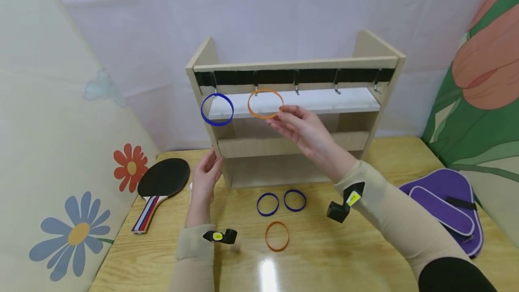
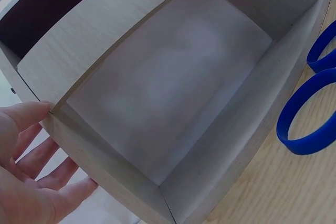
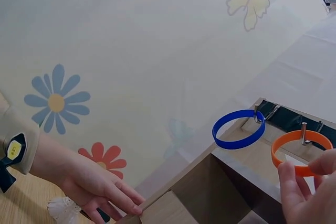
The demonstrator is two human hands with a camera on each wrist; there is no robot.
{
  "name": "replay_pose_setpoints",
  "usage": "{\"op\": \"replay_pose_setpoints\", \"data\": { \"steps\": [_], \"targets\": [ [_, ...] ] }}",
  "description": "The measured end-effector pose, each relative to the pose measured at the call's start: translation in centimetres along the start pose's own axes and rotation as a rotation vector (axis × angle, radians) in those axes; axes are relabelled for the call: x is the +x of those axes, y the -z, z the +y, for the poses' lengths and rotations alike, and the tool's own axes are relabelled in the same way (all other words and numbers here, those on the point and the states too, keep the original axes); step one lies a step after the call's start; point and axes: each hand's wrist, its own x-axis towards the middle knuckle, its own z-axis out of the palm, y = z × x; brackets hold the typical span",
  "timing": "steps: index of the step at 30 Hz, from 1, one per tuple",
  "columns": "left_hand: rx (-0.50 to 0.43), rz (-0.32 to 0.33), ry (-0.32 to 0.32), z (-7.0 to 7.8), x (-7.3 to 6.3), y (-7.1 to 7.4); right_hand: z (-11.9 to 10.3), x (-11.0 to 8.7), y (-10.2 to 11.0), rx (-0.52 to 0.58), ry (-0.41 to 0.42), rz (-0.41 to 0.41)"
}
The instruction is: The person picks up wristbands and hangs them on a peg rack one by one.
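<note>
My right hand pinches an orange silicone ring between thumb and fingers, in front of the second hook of a small wooden shelf. In the right wrist view that hook shows through the ring's opening; whether the ring bears on it I cannot tell. A blue ring hangs from the leftmost hook. Low on the shelf's left side panel rests my left hand, its thumb at the front edge and the fairly straight fingers against the outer face.
Two blue rings and an orange ring lie on the wooden table before the shelf. A table tennis bat lies left, with a shuttlecock near the left hand. A purple case lies right.
</note>
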Motion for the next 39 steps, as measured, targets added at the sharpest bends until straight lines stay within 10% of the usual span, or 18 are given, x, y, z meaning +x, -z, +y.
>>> {"op": "replay_pose_setpoints", "data": {
  "steps": [39],
  "targets": [
    [-0.008, 0.005, 0.024, 0.0, -0.1, -0.1, 1.1, -0.8, 2.7, -0.189, -0.029, -0.031]
  ]
}}
